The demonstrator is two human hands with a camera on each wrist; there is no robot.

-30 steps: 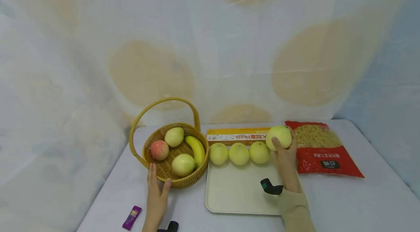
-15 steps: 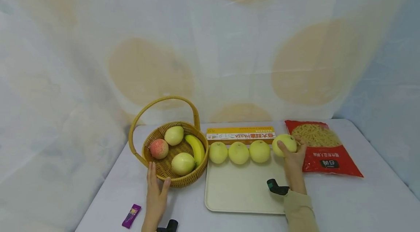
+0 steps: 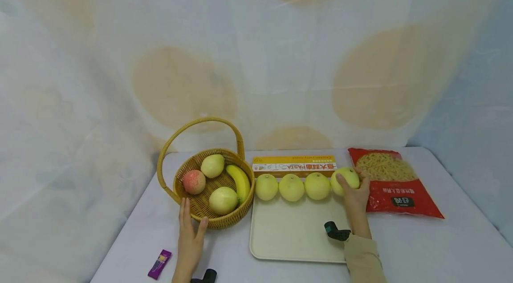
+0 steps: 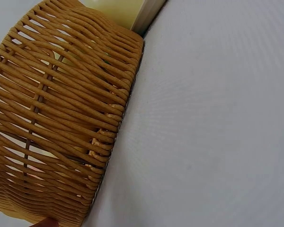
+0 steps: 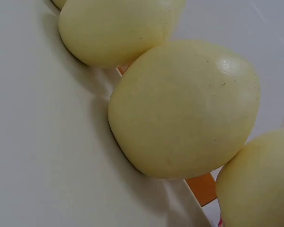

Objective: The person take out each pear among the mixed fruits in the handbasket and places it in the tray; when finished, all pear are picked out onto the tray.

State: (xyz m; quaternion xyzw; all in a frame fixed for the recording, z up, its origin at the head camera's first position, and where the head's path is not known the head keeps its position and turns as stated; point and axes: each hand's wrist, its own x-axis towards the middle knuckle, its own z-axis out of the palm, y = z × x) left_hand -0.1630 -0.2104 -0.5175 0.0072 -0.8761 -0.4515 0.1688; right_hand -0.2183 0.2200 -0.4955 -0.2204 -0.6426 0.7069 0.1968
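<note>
In the head view my right hand (image 3: 356,192) grips a pale yellow-green round fruit (image 3: 345,180), thumb at its near side and fingers behind. That fruit is at the right end of a row along the far edge of a cream tray (image 3: 296,234). Several matching fruits (image 3: 292,187) stand to its left, side by side. My left hand (image 3: 190,240) has straight fingers at the near left rim of a wicker basket (image 3: 224,220). Its woven wall (image 4: 61,109) fills much of the left wrist view. Pale fruits (image 5: 184,109) fill the right wrist view, where no fingers show.
A peach (image 3: 194,182), a banana (image 3: 239,184) and two pale fruits (image 3: 223,200) lie in the basket. Behind the tray lies a pasta box (image 3: 294,163). A red pasta bag (image 3: 401,194) is at the right, a small purple packet (image 3: 160,264) at the front left.
My right hand has brought the fruit down from in front of the pasta box to the row's right end, then shifted it slightly left. My left hand has stayed at the basket.
</note>
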